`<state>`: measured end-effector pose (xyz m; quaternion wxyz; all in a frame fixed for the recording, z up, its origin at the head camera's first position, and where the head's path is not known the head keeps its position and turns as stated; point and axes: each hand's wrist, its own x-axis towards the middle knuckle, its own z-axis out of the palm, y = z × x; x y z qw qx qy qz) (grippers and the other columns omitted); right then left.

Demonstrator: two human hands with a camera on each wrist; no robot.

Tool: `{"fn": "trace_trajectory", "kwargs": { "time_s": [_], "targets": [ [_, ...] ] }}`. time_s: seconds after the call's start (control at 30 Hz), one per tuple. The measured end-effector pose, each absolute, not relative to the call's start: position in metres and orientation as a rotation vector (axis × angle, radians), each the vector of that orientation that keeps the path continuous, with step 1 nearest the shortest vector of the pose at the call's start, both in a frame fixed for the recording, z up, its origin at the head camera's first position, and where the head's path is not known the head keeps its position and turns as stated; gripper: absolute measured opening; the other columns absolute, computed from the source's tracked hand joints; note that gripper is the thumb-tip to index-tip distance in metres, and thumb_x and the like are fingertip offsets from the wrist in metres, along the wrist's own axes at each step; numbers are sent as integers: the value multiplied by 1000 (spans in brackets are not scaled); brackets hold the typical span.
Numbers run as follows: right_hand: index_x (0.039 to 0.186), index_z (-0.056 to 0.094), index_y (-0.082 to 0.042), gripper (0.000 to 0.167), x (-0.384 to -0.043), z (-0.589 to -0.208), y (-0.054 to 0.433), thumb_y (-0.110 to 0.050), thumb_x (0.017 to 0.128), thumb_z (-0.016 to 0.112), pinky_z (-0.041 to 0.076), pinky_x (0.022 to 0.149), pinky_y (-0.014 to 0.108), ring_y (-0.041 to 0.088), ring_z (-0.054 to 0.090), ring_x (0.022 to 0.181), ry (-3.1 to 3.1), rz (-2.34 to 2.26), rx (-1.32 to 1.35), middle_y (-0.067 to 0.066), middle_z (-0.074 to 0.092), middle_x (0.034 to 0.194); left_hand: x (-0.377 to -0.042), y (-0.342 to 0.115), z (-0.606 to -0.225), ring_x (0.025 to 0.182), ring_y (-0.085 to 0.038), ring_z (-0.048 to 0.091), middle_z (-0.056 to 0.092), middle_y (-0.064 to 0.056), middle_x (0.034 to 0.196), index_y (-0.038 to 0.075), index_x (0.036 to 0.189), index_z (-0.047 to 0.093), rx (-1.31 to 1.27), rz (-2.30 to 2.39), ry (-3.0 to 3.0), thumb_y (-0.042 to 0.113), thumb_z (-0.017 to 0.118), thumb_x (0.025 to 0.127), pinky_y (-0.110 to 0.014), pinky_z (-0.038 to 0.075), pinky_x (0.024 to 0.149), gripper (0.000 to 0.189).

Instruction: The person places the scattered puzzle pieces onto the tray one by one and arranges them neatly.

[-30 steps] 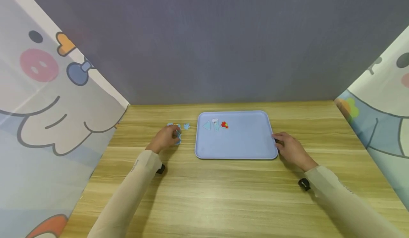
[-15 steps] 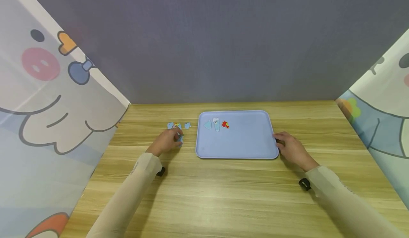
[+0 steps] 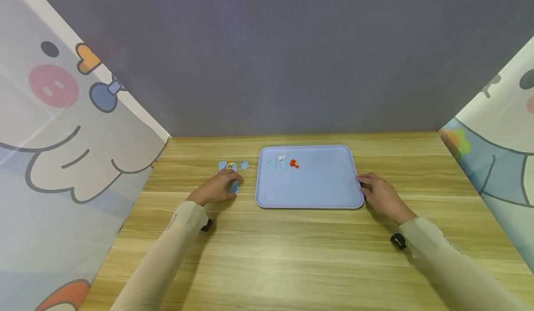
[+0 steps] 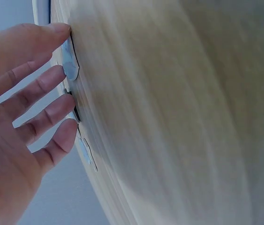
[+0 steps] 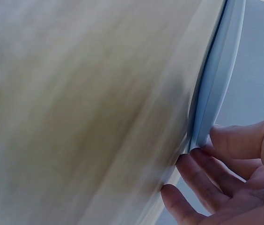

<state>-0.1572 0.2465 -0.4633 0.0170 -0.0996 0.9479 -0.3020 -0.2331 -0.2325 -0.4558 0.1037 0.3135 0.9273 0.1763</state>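
Observation:
My left hand (image 3: 214, 187) rests at a small group of flat, irregular pieces, left of the tray. Its thumb and forefinger stand apart around a light blue piece (image 3: 234, 187). In the left wrist view that piece (image 4: 70, 63) lies flat by the thumb tip, and the other fingers are spread, tips at the table. Just beyond the hand lie a light blue piece (image 3: 222, 165) and a piece with yellow on it (image 3: 231, 164), partly hidden. My right hand (image 3: 380, 195) pinches the right rim of a pale blue tray (image 3: 308, 193), thumb on the rim (image 5: 216, 93), fingertips low against it.
On the tray's far left part lie a light blue triangular piece (image 3: 271, 163), a white and light blue strip (image 3: 282, 163) and a red piece (image 3: 294, 163). Another light blue piece (image 3: 244, 165) lies just left of the tray. A grey wall (image 3: 300, 70) rises behind the wooden table (image 3: 283, 255).
My left hand has drawn slightly nearer, and its thumb and forefinger have spread. The pieces beyond it show more. My right hand stays at the tray rim.

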Motion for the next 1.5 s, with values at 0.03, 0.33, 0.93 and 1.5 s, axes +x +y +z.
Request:
{"fn": "trace_trajectory", "kwargs": {
  "time_s": [0.03,0.33,0.93,1.5],
  "targets": [
    [128,51,12,38,-157,-463,247,2,91,56,37,91,60,49,44,116,2946,-940,-308,27,48,127,-233,-232,-456,117,-28,44,56,-8,120,5,118,62,928,517,2737,9,80,76,-42,34,103,46],
    [127,52,11,38,-157,-465,247,2,91,56,38,91,60,48,44,116,2949,-947,-302,27,48,127,-231,-231,-456,120,-31,43,55,-9,120,6,116,63,919,530,2759,10,80,75,-45,34,103,44],
    [127,51,11,38,-158,-466,248,3,91,56,39,90,59,47,45,116,2947,-955,-314,27,49,126,-232,-223,-450,86,-19,53,55,-6,100,2,115,62,830,608,2796,15,80,77,-32,48,73,44],
    [127,52,11,38,-158,-466,248,2,91,57,38,91,59,48,44,116,2948,-958,-299,26,49,127,-235,-212,-442,89,-22,55,54,-4,107,7,101,69,844,642,2842,17,76,80,-31,48,72,25]
  ]
}}
